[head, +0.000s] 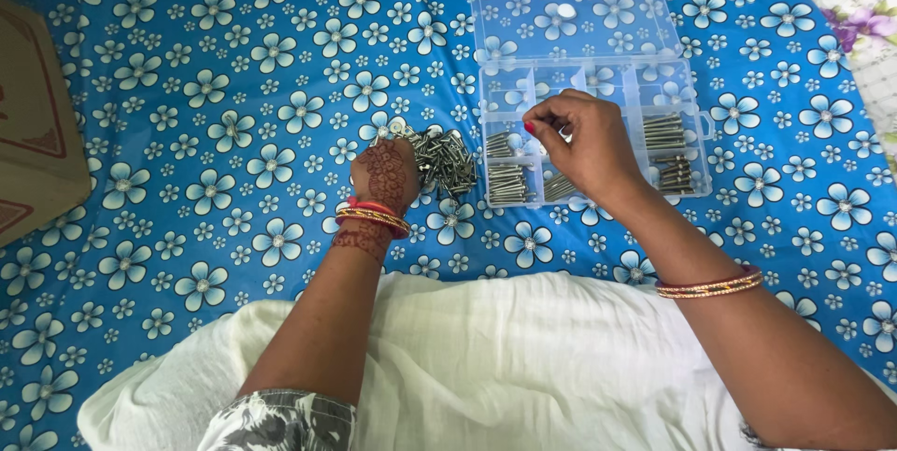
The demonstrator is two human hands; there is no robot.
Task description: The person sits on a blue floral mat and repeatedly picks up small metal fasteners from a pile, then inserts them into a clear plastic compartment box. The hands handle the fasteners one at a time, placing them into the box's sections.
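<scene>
A clear plastic organiser box [696, 124] lies open on the blue flowered cloth, its lid [572, 7] folded back. Several compartments hold metal screws [507, 184]. My right hand [584, 143] hovers over the box's middle compartments, fingers pinched on what seems to be a small screw. My left hand [385, 173], patterned with henna, rests at a loose pile of screws [443, 159] on the cloth just left of the box; its fingers are curled down into the pile and hidden.
A cardboard box [33, 124] sits at the left edge. A floral fabric [855, 12] lies at the upper right. A white cloth [523, 367] covers my lap at the bottom.
</scene>
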